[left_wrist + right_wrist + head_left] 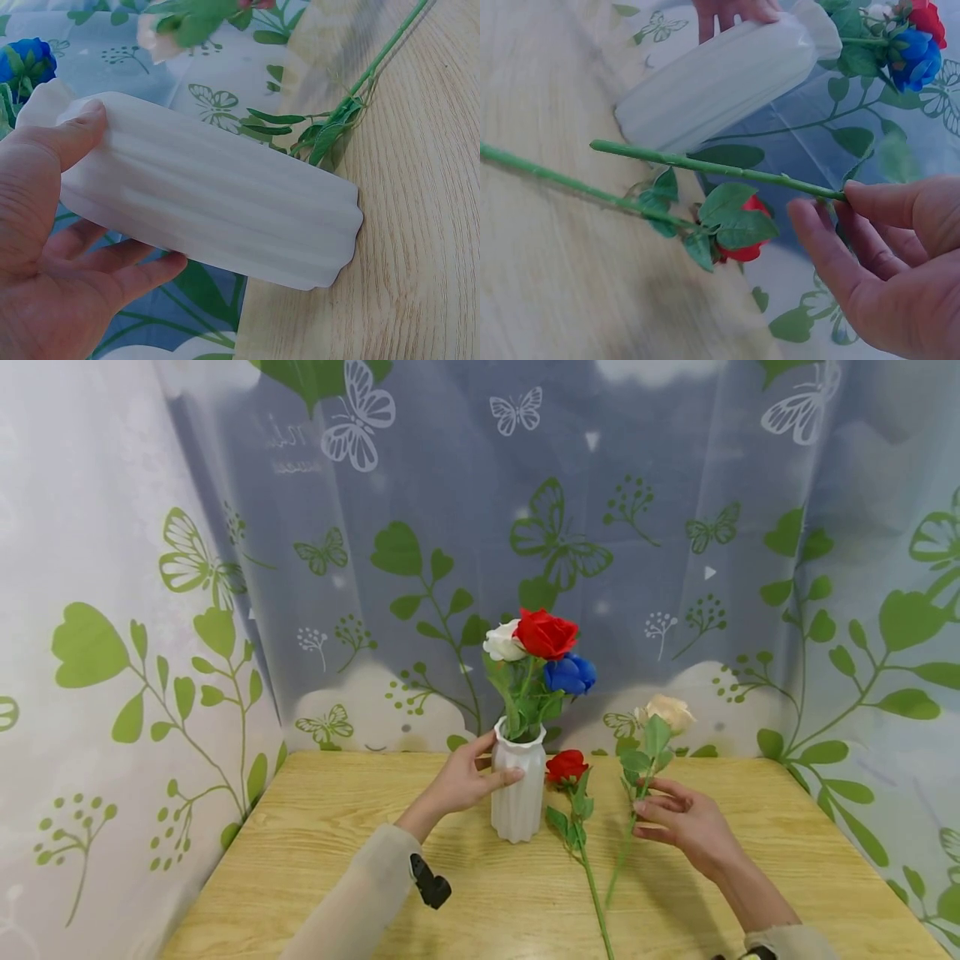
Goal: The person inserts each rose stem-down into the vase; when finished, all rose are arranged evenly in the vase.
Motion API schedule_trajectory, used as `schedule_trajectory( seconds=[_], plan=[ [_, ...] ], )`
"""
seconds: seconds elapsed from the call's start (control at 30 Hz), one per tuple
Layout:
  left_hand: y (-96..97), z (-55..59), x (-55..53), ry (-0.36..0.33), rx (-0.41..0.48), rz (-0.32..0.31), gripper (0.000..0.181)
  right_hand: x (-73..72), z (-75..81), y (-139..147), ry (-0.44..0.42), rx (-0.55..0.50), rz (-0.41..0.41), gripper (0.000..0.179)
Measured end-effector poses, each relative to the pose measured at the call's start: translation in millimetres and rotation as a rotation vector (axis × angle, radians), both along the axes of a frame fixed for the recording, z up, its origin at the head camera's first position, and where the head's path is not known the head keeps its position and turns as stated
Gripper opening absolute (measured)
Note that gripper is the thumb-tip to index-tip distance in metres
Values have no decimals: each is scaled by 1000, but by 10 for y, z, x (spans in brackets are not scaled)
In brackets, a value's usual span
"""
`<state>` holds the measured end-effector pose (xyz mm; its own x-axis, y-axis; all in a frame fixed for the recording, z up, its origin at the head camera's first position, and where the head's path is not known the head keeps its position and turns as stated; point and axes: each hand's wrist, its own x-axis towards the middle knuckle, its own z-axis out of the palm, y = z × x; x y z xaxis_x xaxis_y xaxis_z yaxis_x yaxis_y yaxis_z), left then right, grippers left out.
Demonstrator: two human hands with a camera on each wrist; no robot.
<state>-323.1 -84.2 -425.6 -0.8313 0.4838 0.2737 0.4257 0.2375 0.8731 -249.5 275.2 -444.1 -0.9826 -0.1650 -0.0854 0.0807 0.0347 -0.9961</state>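
Observation:
A white fluted vase (517, 802) stands upright on the table, holding a white rose (504, 642), a red rose (547, 633) and a blue rose (570, 674). My left hand (465, 777) grips its upper part from the left, thumb across the front and fingers behind. To the right of the vase, my right hand (686, 822) pinches the green stem (727, 171) of a cream rose (670, 714) between thumb and fingers. The bloom points up and the stem's cut end hangs below the hand. Between vase and right hand, another red rose (567, 766) lies on the table.
The wooden table (337, 877) ends at the back against a blue-grey curtain (450, 460) printed with leaves and butterflies. The lying rose's long stem (596, 893) runs toward the table's front. A pale curtain (112, 735) hangs at the left side.

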Motion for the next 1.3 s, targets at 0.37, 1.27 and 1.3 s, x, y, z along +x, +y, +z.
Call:
schedule_trajectory(
  seconds=[0.37, 1.27, 1.3],
  plan=[
    [-6, -22, -9, -10, 3, 11, 75, -26, 227, -136, 98, -31, 5, 71],
    [6, -1, 17, -2, 0, 6, 74, -160, 838, -535, 284, -382, -159, 19],
    [6, 3, 19, -1, -2, 5, 74, -164, 864, -549, 290, -392, -158, 19]
  ],
)
